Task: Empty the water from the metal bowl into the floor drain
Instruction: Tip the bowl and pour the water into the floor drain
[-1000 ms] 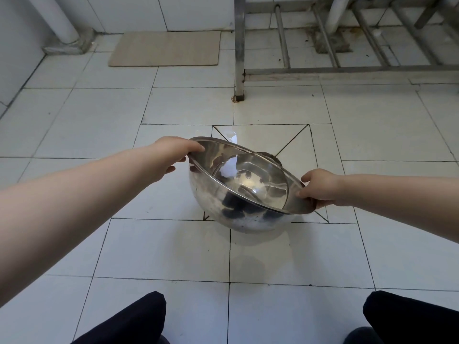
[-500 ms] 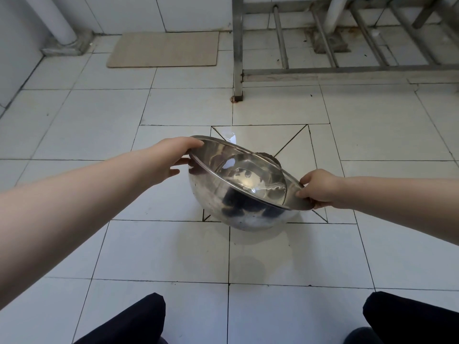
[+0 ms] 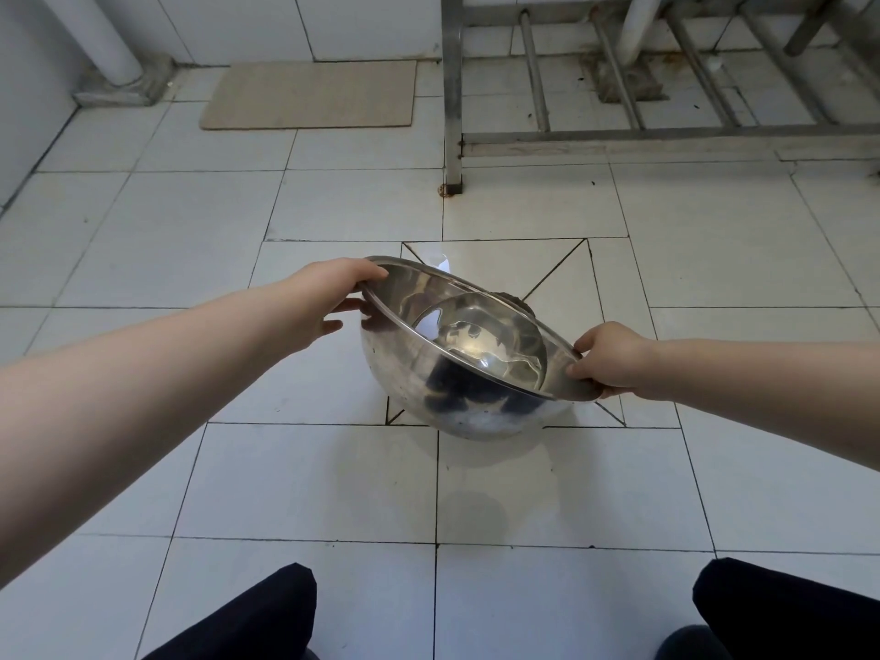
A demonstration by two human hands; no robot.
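I hold a shiny metal bowl above the white tiled floor, tilted away from me with its far rim lower. My left hand grips the left part of the rim. My right hand grips the near right part of the rim. Water pools inside the bowl toward its far right side. The floor drain is a dark spot just beyond the far rim, at the centre of a square of tiles cut with diagonal joints; the bowl hides most of it.
A steel rack frame stands on the floor behind the drain, its leg about one tile away. A beige mat lies at the back left beside a white pipe. My dark trouser legs show at the bottom.
The bowl has tipped a little further away from me, and the water inside has shifted toward the far right rim. Both hands keep their hold.
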